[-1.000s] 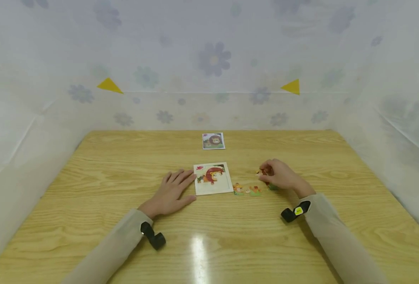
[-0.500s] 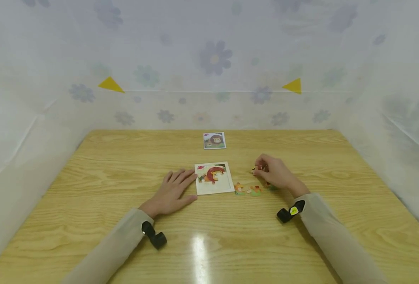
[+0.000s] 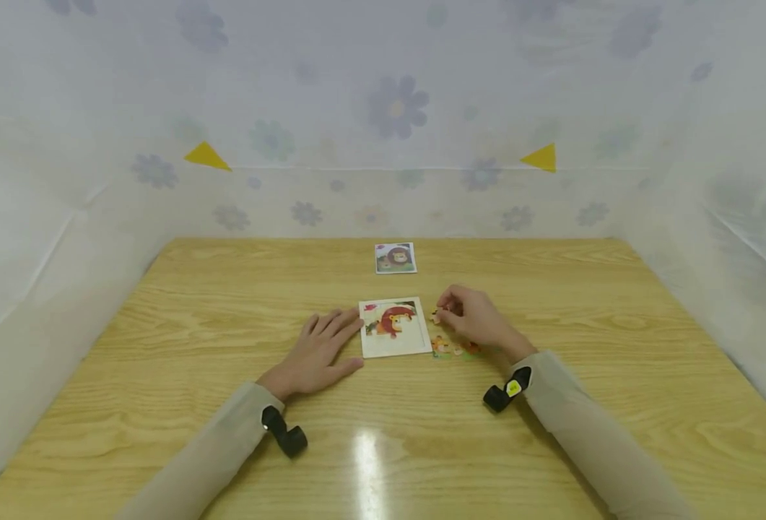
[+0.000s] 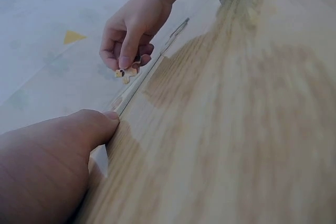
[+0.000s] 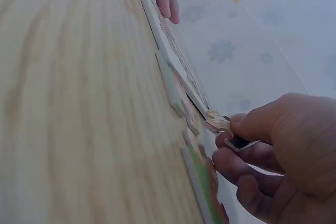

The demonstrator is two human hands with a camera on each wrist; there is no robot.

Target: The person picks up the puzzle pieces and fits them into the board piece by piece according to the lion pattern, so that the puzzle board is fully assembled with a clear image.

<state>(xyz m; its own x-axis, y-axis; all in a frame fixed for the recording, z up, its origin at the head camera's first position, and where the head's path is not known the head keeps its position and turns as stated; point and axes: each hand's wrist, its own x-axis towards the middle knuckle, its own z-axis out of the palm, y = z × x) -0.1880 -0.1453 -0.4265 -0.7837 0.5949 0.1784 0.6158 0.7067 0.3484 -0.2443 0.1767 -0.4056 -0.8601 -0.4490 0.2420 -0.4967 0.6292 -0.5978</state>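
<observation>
A square jigsaw board (image 3: 408,347) lies mid-table, partly filled with pieces of a lion picture; its lower part shows pale bare backing. My left hand (image 3: 318,357) rests flat with fingers spread, its fingertips touching the board's left edge. Just beyond the right edge, my right hand (image 3: 480,321) pinches a small jigsaw piece (image 4: 126,73) between thumb and fingers, raised off the table. In the right wrist view the thumb covers part of that piece. Several loose pieces (image 3: 442,347) lie beside the board's lower right corner, some hidden under the right hand.
A small printed card (image 3: 395,258) with the full lion picture lies behind the board. The wooden table (image 3: 259,289) is enclosed by pale flowered sheeting (image 3: 331,108) at the back and sides. Two yellow triangles (image 3: 540,158) mark the back sheet.
My right hand has moved left with the pinched jigsaw piece, from above the loose pieces to close by the board's right edge. My left hand stays in place on the board's edge.
</observation>
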